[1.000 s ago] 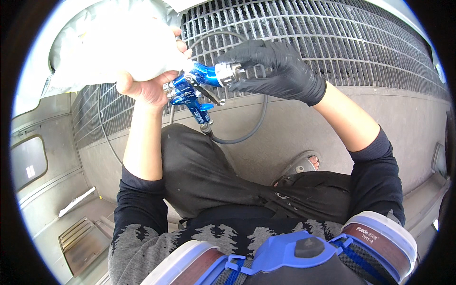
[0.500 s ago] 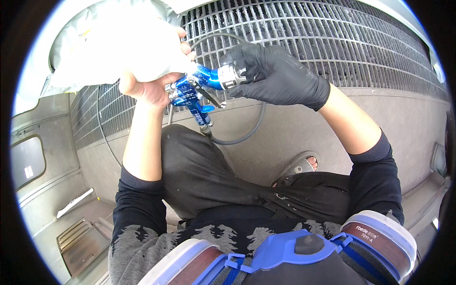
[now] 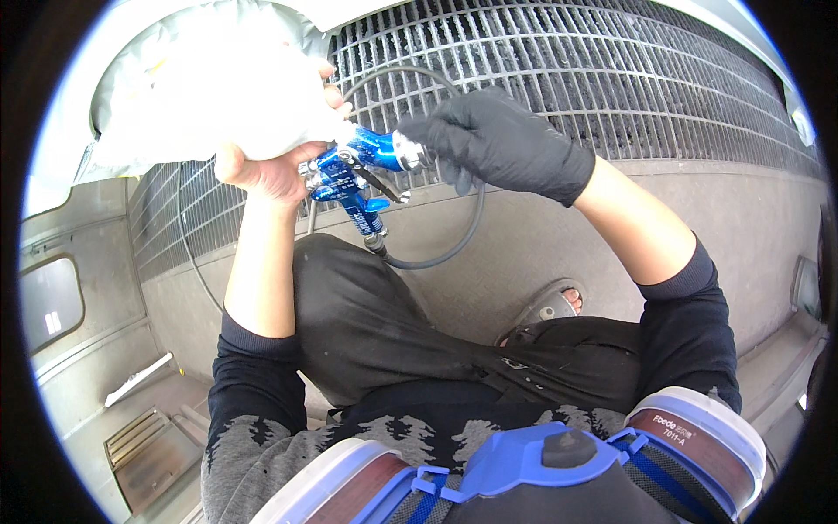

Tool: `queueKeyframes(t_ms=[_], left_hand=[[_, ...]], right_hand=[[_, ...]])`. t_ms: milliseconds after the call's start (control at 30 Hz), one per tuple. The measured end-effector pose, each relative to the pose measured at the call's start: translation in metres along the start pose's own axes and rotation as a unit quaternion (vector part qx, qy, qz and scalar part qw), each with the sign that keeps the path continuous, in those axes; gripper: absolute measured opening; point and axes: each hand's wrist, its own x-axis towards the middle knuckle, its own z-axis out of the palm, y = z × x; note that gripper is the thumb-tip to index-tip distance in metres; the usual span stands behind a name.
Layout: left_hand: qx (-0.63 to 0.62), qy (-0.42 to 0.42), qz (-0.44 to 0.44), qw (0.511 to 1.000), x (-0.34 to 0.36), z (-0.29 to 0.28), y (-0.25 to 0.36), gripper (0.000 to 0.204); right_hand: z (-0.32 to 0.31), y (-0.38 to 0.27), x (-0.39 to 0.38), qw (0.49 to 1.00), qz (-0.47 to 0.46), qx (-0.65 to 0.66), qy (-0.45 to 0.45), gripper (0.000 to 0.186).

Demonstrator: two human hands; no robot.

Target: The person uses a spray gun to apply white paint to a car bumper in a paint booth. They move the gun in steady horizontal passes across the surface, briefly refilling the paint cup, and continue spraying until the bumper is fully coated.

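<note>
My bare left hand (image 3: 272, 179) is wrapped round the white, rounded cup (image 3: 284, 109) on a blue spray gun (image 3: 345, 179). The glare washes out most of the cup's outline. The gun lies on its side, with its silver air cap (image 3: 410, 153) pointing right and its handle toward my knee. My right hand (image 3: 515, 144), in a black glove, is closed at the cap, with a fingertip against its upper rim. The other fingers curl in front of the cap and partly hide each other.
A grey hose (image 3: 480, 210) runs from the gun's handle and loops over the metal floor grating (image 3: 602, 96). White sheeting (image 3: 131, 113) covers something at the upper left. A metal wall with a window (image 3: 52, 297) stands at left. My respirator (image 3: 541, 463) shows at the bottom.
My right hand has turned at the wrist and its thumb has left the underside of the cap. The spray gun has shifted slightly; my left hand keeps its hold.
</note>
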Motion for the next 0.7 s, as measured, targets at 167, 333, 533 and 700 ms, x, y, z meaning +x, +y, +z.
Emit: queueKeyframes(t_ms=[167, 333, 533, 700], left_hand=[[-0.015, -0.022, 0.004, 1.0, 0.0, -0.006, -0.004, 0.139], [-0.05, -0.052, -0.002, 0.997, 0.003, -0.007, -0.004, 0.14], [-0.027, -0.033, -0.002, 0.999, -0.001, 0.001, -0.001, 0.139], [-0.112, -0.054, -0.007, 0.992, 0.0, 0.003, 0.001, 0.135]], right_hand=[[0.01, 0.006, 0.005, 0.946, -0.255, -0.149, 0.134, 0.055], [0.005, 0.014, 0.011, 0.972, -0.127, -0.189, 0.052, 0.06], [0.005, 0.02, 0.015, 0.92, -0.333, -0.154, 0.137, 0.049], [-0.003, 0.025, 0.013, 0.902, -0.297, -0.3, 0.089, 0.053]])
